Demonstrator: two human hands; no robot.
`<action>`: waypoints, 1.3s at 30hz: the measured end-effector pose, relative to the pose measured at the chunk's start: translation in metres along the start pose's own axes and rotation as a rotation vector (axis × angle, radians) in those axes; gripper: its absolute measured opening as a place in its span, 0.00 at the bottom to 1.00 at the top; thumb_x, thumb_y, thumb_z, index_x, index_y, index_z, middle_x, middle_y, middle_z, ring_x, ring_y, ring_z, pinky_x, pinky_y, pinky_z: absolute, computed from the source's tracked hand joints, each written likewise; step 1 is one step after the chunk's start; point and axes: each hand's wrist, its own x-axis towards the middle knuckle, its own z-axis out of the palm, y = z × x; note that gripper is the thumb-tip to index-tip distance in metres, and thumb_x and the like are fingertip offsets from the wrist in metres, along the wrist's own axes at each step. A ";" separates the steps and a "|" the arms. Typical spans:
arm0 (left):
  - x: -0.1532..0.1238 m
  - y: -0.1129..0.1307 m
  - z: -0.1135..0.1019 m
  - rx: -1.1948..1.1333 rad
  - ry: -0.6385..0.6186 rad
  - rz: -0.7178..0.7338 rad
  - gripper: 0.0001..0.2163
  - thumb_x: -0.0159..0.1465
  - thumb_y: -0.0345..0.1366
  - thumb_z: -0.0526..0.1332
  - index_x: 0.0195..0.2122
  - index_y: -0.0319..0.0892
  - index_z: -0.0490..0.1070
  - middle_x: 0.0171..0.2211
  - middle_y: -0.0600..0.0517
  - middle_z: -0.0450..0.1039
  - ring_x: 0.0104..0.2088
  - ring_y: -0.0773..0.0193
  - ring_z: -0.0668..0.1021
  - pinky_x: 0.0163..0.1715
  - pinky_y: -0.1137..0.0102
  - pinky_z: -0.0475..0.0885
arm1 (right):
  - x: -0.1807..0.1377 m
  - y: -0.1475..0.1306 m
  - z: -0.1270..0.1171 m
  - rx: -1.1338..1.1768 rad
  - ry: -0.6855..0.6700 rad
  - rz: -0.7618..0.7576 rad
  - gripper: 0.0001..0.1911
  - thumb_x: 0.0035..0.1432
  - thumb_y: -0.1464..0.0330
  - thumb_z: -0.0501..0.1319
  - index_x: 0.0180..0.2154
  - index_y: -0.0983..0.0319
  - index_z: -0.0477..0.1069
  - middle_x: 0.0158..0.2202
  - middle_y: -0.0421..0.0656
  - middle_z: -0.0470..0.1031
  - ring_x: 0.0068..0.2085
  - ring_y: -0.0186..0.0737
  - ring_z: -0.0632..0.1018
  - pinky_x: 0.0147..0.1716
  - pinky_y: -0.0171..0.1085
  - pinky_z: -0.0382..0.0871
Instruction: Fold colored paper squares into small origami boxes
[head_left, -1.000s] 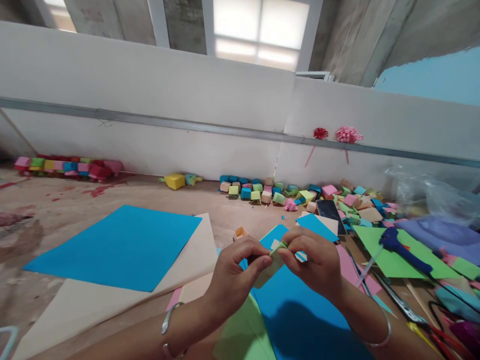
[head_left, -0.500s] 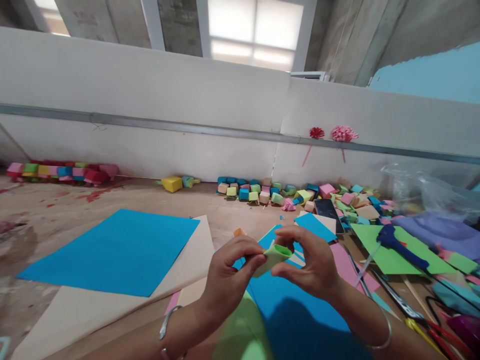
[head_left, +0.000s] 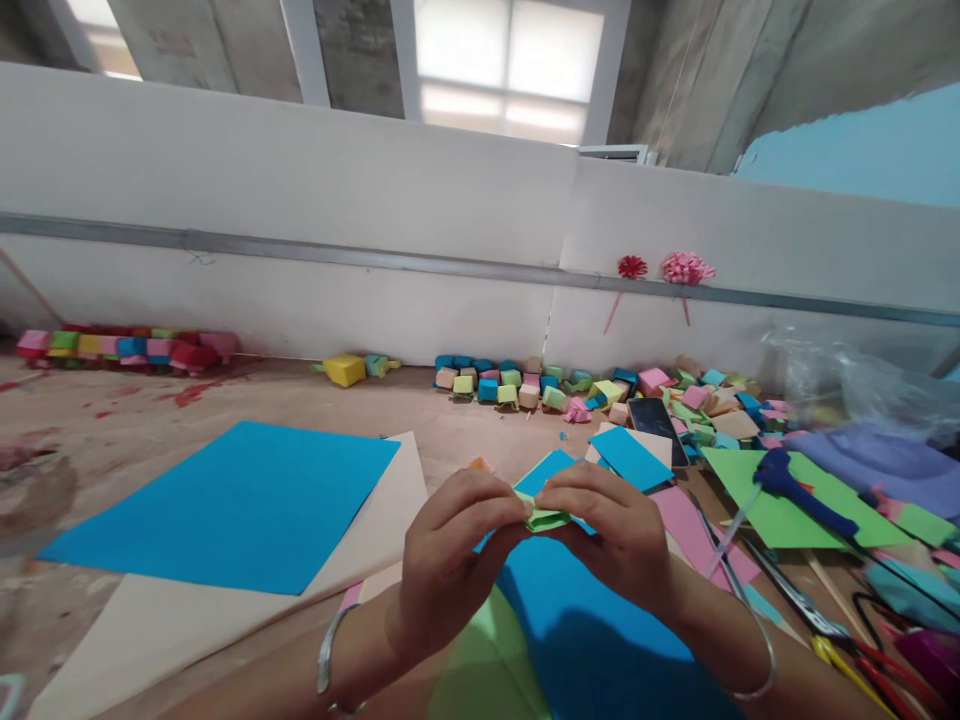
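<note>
Between the two hands, above the blue sheet [head_left: 592, 625], is the green piece [head_left: 547, 519], a small fold of paper. The left hand [head_left: 459, 537] pinches its left end, fingertips drawn close; the right hand [head_left: 616, 532] pinches the other end likewise, its thumb partly hidden below.

The green piece should handle as very light and springy, firmer along its creases but easily crushed, and unlikely to slip. It is best taken by both ends, fingertips on the folded edges with slight pressure, leaving the hollow middle uncrushed.

Half a second earlier the right hand stood off it, thumb and fingers spread, and its rounded mouth showed; now that hand has closed in and the green piece looks flatter, its mouth a narrow slit toward the near side. The left hand has a grip in both frames. Right of the right hand, the glue gun [head_left: 806, 499] lies unmoved.
</note>
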 end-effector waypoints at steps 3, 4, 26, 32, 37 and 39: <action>0.001 0.002 0.000 -0.020 0.001 0.000 0.11 0.57 0.19 0.64 0.38 0.39 0.72 0.33 0.49 0.73 0.34 0.66 0.75 0.33 0.71 0.73 | 0.000 -0.001 -0.001 -0.017 -0.002 -0.013 0.09 0.59 0.75 0.61 0.42 0.66 0.74 0.36 0.50 0.77 0.37 0.38 0.77 0.36 0.35 0.74; 0.001 0.003 0.000 -0.025 0.004 0.004 0.10 0.57 0.19 0.64 0.37 0.39 0.72 0.32 0.49 0.73 0.33 0.66 0.75 0.32 0.71 0.73 | 0.001 -0.001 -0.002 -0.019 -0.002 -0.017 0.09 0.59 0.75 0.61 0.43 0.66 0.74 0.36 0.50 0.77 0.37 0.38 0.77 0.36 0.35 0.74; 0.004 0.004 0.002 -0.132 -0.002 -0.217 0.05 0.58 0.25 0.65 0.33 0.41 0.74 0.29 0.51 0.76 0.31 0.66 0.77 0.32 0.73 0.73 | 0.002 -0.003 0.000 0.006 -0.013 0.037 0.04 0.60 0.72 0.61 0.38 0.62 0.74 0.32 0.46 0.77 0.33 0.36 0.77 0.32 0.34 0.73; 0.000 0.000 0.000 -0.067 -0.086 -0.216 0.03 0.60 0.27 0.63 0.31 0.41 0.74 0.29 0.50 0.76 0.30 0.66 0.77 0.32 0.72 0.72 | -0.003 -0.004 0.001 -0.026 -0.102 0.124 0.09 0.59 0.75 0.59 0.41 0.60 0.72 0.35 0.46 0.76 0.36 0.39 0.76 0.35 0.37 0.72; 0.003 0.000 0.003 -0.023 -0.186 -0.279 0.04 0.62 0.31 0.62 0.29 0.41 0.72 0.27 0.51 0.75 0.30 0.66 0.76 0.32 0.71 0.70 | -0.006 -0.008 0.002 -0.026 -0.127 0.096 0.09 0.59 0.77 0.57 0.40 0.60 0.69 0.33 0.45 0.77 0.34 0.39 0.75 0.33 0.38 0.69; 0.003 0.001 0.006 -0.040 -0.214 -0.372 0.03 0.62 0.34 0.63 0.30 0.41 0.72 0.29 0.52 0.76 0.31 0.65 0.75 0.32 0.71 0.70 | -0.005 -0.008 0.000 -0.030 -0.085 0.150 0.08 0.59 0.77 0.57 0.37 0.60 0.69 0.30 0.43 0.76 0.31 0.37 0.74 0.30 0.36 0.68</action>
